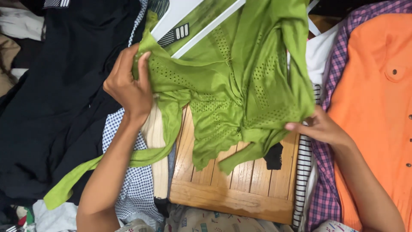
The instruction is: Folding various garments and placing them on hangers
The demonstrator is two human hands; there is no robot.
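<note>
Two bare forearms rise from the lower edge as the left hand (128, 88) pinches one bunched edge of a lime-green perforated knit top (231, 81) and the right hand (319, 126) clamps the opposite hem, stretching it flat. It hangs over a slatted wooden board (240, 180), between black cloth (56, 94) and an orange buttoned shirt (377, 107).

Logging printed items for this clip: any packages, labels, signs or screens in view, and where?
Flat white-framed board: top centre, under the green top, tilted; white border, green panel.
Label: on that border, beside the left hand; small dark patch with white bars.
No screens or signs; the right hand grips only cloth.
</note>
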